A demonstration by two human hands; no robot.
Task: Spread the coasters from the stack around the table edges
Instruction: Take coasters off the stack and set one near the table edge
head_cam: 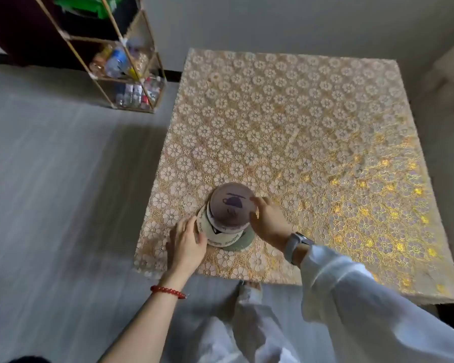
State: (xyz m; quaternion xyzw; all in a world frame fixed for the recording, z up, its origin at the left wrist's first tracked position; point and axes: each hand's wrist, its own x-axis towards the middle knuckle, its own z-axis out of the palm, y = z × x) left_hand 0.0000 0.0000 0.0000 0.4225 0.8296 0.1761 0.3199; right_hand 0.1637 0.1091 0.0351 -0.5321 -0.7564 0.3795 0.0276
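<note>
Seemingly light, stiff coasters (227,221): right hand (269,222) pinched the top one at 3 o'clock; left hand (186,241) lay open at 9.

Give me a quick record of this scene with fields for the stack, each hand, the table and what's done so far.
stack: round coasters, slightly fanned, near the table's near-left corner
top coaster: pinkish, dark teapot print
left hand: touching the stack's left side
right hand: fingers on the top coaster's right rim
table: covered in a floral lace cloth
progress: no coasters laid out at the edges yet
</note>
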